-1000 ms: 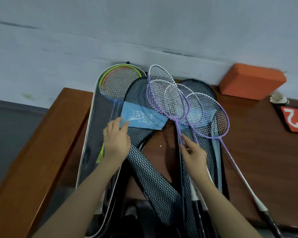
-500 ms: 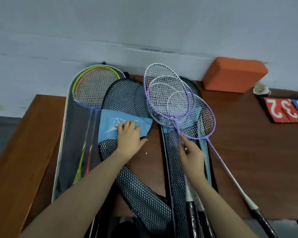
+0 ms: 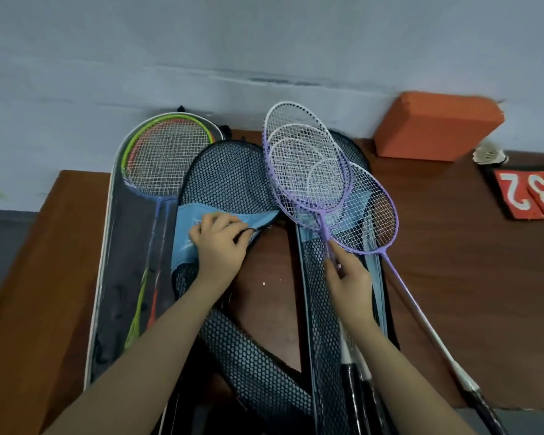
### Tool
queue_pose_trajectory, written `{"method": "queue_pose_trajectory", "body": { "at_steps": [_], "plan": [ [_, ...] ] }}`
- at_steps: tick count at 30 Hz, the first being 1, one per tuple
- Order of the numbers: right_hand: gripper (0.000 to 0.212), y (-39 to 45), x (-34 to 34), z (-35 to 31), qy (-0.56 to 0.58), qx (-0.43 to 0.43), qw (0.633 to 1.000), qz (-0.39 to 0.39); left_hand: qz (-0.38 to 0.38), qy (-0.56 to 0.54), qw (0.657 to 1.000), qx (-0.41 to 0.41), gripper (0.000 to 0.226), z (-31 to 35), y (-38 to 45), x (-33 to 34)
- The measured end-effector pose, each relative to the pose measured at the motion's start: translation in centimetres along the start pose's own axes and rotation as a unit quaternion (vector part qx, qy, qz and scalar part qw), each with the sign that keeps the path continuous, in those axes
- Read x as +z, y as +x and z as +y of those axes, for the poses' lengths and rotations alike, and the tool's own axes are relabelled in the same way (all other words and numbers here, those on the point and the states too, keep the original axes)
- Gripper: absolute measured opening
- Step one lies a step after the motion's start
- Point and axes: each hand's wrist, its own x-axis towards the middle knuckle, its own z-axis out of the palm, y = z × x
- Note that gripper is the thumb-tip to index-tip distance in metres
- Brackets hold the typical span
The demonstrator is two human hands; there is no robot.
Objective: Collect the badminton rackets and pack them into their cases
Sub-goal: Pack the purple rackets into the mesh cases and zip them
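Three purple rackets (image 3: 308, 171) overlap on the open right-hand mesh case (image 3: 319, 296). My right hand (image 3: 346, 277) pinches the thin shafts of two of them just below their heads. The third purple racket (image 3: 371, 215) lies to the right, its shaft running off the case. My left hand (image 3: 220, 243) grips the blue band (image 3: 186, 227) of the middle black mesh case (image 3: 230, 180), lifting its edge. At the left, a clear-fronted case (image 3: 120, 277) holds green and red rackets (image 3: 167, 158).
All lies on a brown wooden table (image 3: 468, 277) against a pale wall. An orange block (image 3: 437, 127) sits at the back right, with a shuttlecock (image 3: 489, 155) and red number cards (image 3: 528, 196) beside it. The table's left edge (image 3: 44, 246) borders the clear-fronted case.
My left hand has closed on the blue band and pulled its edge up. My right hand has stayed on the purple shafts, which shifted slightly.
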Motion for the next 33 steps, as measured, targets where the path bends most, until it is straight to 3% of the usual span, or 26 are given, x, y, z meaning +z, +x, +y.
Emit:
{"method": "queue_pose_trajectory", "body": {
  "at_steps": [5, 11, 13, 16, 19, 24, 30, 33],
  "plan": [
    [0.041, 0.0, -0.4, -0.6, 0.034, 0.002, 0.999, 0.013, 0.097, -0.017, 0.995, -0.002, 0.012, 2.6, 0.3, -3.2],
    [0.039, -0.7, -0.9, -3.0, 0.041, -0.024, 0.999, 0.027, 0.117, -0.151, 0.982, -0.004, 0.021, 3.3, -1.0, -6.9],
    [0.039, -1.0, -0.8, -3.8, 0.042, -0.037, 0.998, 0.023, 0.082, -0.163, 0.983, -0.013, 0.021, 3.2, -1.6, -7.7],
    [0.040, -1.5, -0.6, -4.9, 0.041, -0.059, 0.997, 0.020, -0.023, -0.075, 0.997, 0.025, 0.021, 1.6, -2.5, -7.9],
    [0.040, -2.1, -0.4, -5.6, 0.042, -0.066, 0.997, 0.014, -0.054, -0.050, 0.996, 0.056, 0.017, 0.4, -3.2, -8.0],
    [0.040, -2.9, -0.4, -6.2, 0.035, -0.074, 0.997, 0.012, -0.016, -0.059, 0.998, 0.024, 0.010, 0.8, -2.3, -9.0],
    [0.039, -3.0, -0.9, -7.4, 0.061, -0.071, 0.995, 0.029, 0.032, -0.169, 0.984, 0.034, 0.004, 2.6, -1.1, -11.3],
    [0.038, -2.9, -1.2, -8.1, 0.077, -0.075, 0.993, 0.039, 0.085, -0.207, 0.975, -0.004, 0.006, 3.4, -0.3, -12.7]
  ]
}}
